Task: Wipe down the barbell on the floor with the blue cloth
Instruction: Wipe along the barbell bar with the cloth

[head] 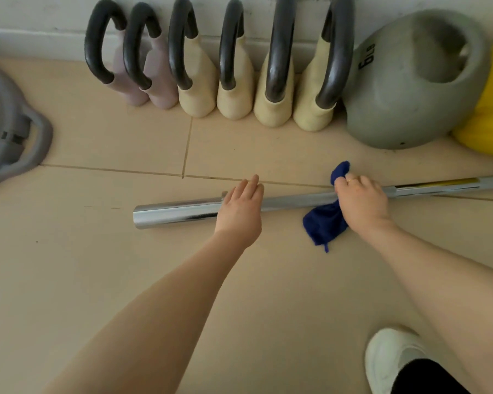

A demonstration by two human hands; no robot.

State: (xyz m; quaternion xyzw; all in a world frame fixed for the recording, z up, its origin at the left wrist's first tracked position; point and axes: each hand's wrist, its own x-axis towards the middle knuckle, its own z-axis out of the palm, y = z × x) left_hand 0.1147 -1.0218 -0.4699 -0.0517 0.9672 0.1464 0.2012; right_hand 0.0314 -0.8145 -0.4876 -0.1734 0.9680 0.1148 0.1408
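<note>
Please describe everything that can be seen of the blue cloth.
The blue cloth is dark blue, soft and looks like microfibre. It is crumpled and draped over the shaft of the chrome barbell, which lies on the tiled floor. The right hand grips it around the bar: one bunch sticks out beyond the fingers, and a bigger fold hangs on the near side, down to the floor, with a small tab at its lowest corner.

six handled weights (217, 66) along wall | grey kettlebell (410, 89) beside them | yellow ball (490, 120) far right | white shoe (390, 359) on tiled floor (97, 265)
</note>
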